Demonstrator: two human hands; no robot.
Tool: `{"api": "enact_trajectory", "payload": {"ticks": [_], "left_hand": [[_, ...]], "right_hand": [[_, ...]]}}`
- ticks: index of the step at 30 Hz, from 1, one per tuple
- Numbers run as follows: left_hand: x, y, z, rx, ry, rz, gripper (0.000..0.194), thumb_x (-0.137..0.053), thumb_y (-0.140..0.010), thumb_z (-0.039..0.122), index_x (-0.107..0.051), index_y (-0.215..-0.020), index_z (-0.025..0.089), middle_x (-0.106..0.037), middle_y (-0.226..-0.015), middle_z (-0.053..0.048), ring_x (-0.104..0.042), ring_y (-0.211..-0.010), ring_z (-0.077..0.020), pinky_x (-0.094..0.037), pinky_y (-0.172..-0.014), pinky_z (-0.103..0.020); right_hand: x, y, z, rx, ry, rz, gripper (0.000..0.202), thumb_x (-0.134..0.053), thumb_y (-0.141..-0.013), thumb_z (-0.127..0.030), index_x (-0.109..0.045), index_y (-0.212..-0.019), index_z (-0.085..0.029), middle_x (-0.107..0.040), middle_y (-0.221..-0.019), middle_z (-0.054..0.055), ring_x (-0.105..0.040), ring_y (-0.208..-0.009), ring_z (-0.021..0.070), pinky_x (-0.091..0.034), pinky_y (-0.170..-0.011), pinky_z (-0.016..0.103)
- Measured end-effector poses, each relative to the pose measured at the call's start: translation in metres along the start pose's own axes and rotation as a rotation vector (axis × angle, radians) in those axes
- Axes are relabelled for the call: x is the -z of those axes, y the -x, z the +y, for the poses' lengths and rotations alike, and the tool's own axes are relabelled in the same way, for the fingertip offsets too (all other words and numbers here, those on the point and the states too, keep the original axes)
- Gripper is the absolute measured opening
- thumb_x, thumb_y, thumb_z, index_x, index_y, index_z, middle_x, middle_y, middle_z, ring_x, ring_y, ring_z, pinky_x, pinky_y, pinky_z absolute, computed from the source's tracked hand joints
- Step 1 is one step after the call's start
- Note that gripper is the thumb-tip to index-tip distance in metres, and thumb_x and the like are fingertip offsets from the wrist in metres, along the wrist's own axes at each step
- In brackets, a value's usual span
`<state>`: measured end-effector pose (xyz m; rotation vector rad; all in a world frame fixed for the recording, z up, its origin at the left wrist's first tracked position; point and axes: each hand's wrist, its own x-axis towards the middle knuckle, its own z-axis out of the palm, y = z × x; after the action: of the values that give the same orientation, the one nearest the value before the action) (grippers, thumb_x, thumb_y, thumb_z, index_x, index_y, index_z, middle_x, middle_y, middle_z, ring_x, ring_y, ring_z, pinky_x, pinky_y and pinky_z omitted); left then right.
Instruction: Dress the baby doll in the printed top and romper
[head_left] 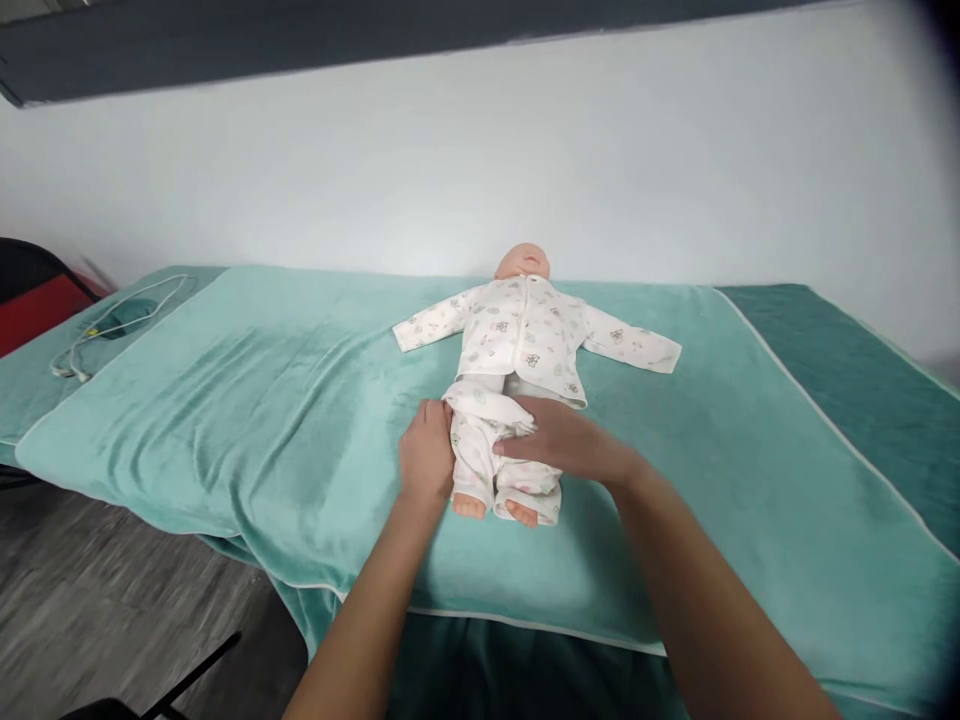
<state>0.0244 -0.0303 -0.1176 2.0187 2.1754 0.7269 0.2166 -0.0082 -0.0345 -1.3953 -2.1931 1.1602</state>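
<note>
Dark green cloth (517, 670) is seen nearest, hung below the front edge of a paler teal blanket (300, 510) w/ thin white trim. At lower L, grey wood-look floor (67, 560) is shown, partly crossed by a thin black bar (199, 670). Further in, a baby doll (523, 262) is laid on its back on the blanket, abt mid-frame, feet pointed at the viewer, head twd the wall. Toes are left bare below the cuffs of white printed trousers (472, 450). These are worn w/ waistband bunched low, so a pale grey-white strip of lower body is exposed. Trousers are gripped from both sides by the hands: by L hand (426, 450) w/ fingers curled in at the waistband edge, by R hand (562, 437) w/ fabric pinched btwn thumb & fingers; R fingertips are partly hidden. Above, a matching printed shirt (499, 325) is worn, sleeves spread out to both sides. Far L, a white cable (142, 292) is left looped, w/ a red-and-black item (37, 310), cut off by the frame, beside. Bkgd is filled by a white wall (360, 180), topped by a dark band (337, 45).
</note>
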Motion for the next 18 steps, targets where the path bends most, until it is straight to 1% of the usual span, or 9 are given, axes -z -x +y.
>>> {"api": "enact_trajectory", "payload": {"ticks": [1,2,4,6,8,12,14,16,18], "left_hand": [[0.000,0.002,-0.001,-0.008,0.037,-0.001,0.021,-0.037,-0.103,0.029,-0.052,-0.091,0.021,-0.062,-0.091,-0.006,-0.058,-0.080,-0.0217,-0.032,-0.064,-0.032],[-0.001,0.004,-0.003,-0.012,0.078,-0.003,0.021,-0.038,-0.103,0.028,-0.051,-0.089,0.021,-0.061,-0.088,-0.006,-0.057,-0.079,-0.0217,-0.033,-0.065,-0.032],[-0.001,0.007,-0.005,-0.011,0.172,-0.011,0.026,-0.036,-0.103,0.029,-0.051,-0.084,0.021,-0.060,-0.082,-0.005,-0.056,-0.077,-0.0216,-0.034,-0.067,-0.032],[0.001,0.010,-0.008,-0.017,0.274,-0.018,0.031,-0.032,-0.104,0.031,-0.052,-0.082,0.020,-0.059,-0.081,-0.005,-0.055,-0.078,-0.0214,-0.037,-0.070,-0.033],[0.005,0.014,-0.012,-0.055,0.372,-0.046,0.030,-0.033,-0.103,0.030,-0.055,-0.085,0.020,-0.061,-0.086,-0.006,-0.055,-0.083,-0.0214,-0.040,-0.076,-0.034],[0.018,0.026,-0.021,-0.212,0.485,-0.185,0.012,-0.049,-0.094,0.021,-0.060,-0.098,0.020,-0.064,-0.110,-0.007,-0.055,-0.104,-0.0221,-0.042,-0.092,-0.036],[0.023,0.032,-0.026,-0.263,0.470,-0.245,0.016,-0.060,-0.086,0.019,-0.062,-0.102,0.020,-0.062,-0.121,-0.007,-0.054,-0.111,-0.0232,-0.040,-0.097,-0.038],[0.026,0.037,-0.029,-0.279,0.455,-0.270,0.020,-0.066,-0.081,0.018,-0.064,-0.100,0.021,-0.061,-0.124,-0.006,-0.053,-0.113,-0.0237,-0.039,-0.099,-0.038],[0.026,0.038,-0.030,-0.276,0.474,-0.273,0.012,-0.065,-0.081,0.017,-0.064,-0.092,0.021,-0.063,-0.120,-0.005,-0.054,-0.111,-0.0229,-0.039,-0.098,-0.038]], "right_hand": [[0.002,0.001,-0.001,0.010,0.015,-0.040,0.022,-0.068,-0.079,-0.038,-0.067,-0.095,-0.023,-0.072,-0.101,0.000,-0.065,-0.092,0.0219,-0.045,-0.073,0.028],[0.002,0.001,-0.002,0.007,0.041,-0.045,0.022,-0.069,-0.077,-0.037,-0.068,-0.094,-0.023,-0.072,-0.100,0.000,-0.065,-0.090,0.0216,-0.044,-0.072,0.028],[-0.002,0.001,-0.003,-0.017,0.107,0.013,0.017,-0.069,-0.076,-0.034,-0.067,-0.089,-0.023,-0.072,-0.094,-0.001,-0.063,-0.084,0.0204,-0.041,-0.069,0.028],[-0.009,-0.001,-0.003,-0.044,0.143,0.095,0.009,-0.063,-0.078,-0.029,-0.064,-0.083,-0.022,-0.071,-0.087,-0.001,-0.061,-0.079,0.0189,-0.038,-0.066,0.028],[-0.017,-0.002,-0.001,-0.094,0.154,0.182,0.004,-0.056,-0.079,-0.023,-0.060,-0.078,-0.021,-0.068,-0.081,0.000,-0.058,-0.073,0.0176,-0.034,-0.063,0.029],[-0.026,-0.003,-0.001,-0.172,0.162,0.333,0.010,-0.048,-0.080,-0.019,-0.047,-0.070,-0.021,-0.060,-0.070,0.000,-0.050,-0.065,0.0160,-0.027,-0.059,0.029],[-0.029,-0.003,-0.001,-0.178,0.149,0.388,0.014,-0.047,-0.082,-0.021,-0.042,-0.070,-0.021,-0.058,-0.069,0.000,-0.048,-0.065,0.0159,-0.026,-0.059,0.029],[-0.032,-0.003,-0.001,-0.184,0.146,0.430,0.014,-0.048,-0.083,-0.021,-0.040,-0.071,-0.021,-0.057,-0.070,0.000,-0.047,-0.066,0.0160,-0.026,-0.060,0.028],[-0.035,-0.002,-0.001,-0.196,0.176,0.457,0.013,-0.048,-0.081,-0.019,-0.040,-0.071,-0.021,-0.055,-0.069,0.000,-0.044,-0.065,0.0160,-0.024,-0.059,0.028]]}}
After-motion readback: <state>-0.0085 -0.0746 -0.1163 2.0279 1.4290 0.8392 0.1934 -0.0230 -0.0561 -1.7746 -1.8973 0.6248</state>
